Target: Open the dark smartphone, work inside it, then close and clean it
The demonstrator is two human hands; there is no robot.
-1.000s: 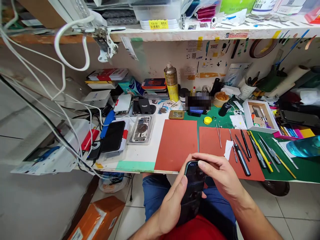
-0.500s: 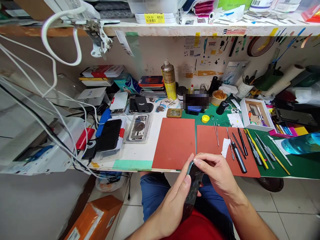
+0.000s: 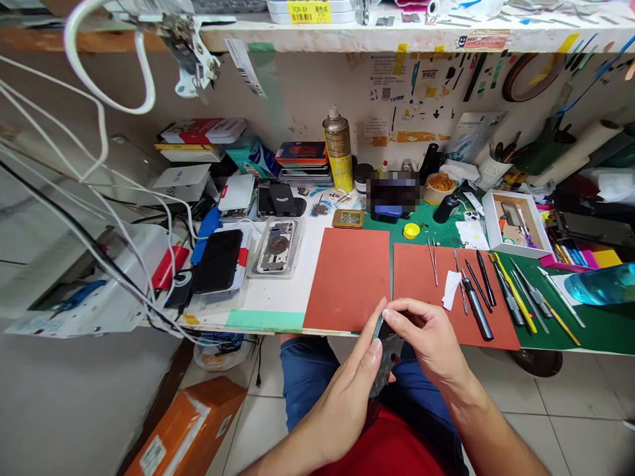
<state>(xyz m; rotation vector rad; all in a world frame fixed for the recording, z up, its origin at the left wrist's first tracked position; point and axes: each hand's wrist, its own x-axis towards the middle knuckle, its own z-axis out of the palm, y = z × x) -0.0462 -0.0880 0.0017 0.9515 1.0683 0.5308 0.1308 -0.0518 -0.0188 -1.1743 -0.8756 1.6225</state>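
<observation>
A dark smartphone (image 3: 385, 360) is tilted over my lap, just in front of the bench edge. My left hand (image 3: 354, 383) grips it along its left side, the thumb lying on its face and fingertips showing at the far side. At its top end, my right hand (image 3: 421, 330) pinches the corner between thumb and fingers. Whether a small part sits in that pinch is hidden. Beyond the hands lie two reddish-brown mats (image 3: 347, 277), with tweezers (image 3: 433, 261) and a black-handled screwdriver (image 3: 477, 309) on the right one.
An opened phone housing (image 3: 278, 246) rests in a clear tray left of the mats, beside a black phone (image 3: 218, 261). Brushes and a knife (image 3: 560, 297) lie on the right. White cables (image 3: 124, 264) hang at left. A shelf (image 3: 297, 41) overhangs the bench.
The view has shifted slightly, so the bench sits a little higher. The phone has turned a little in my hands, showing less of its face; both hands keep their hold.
</observation>
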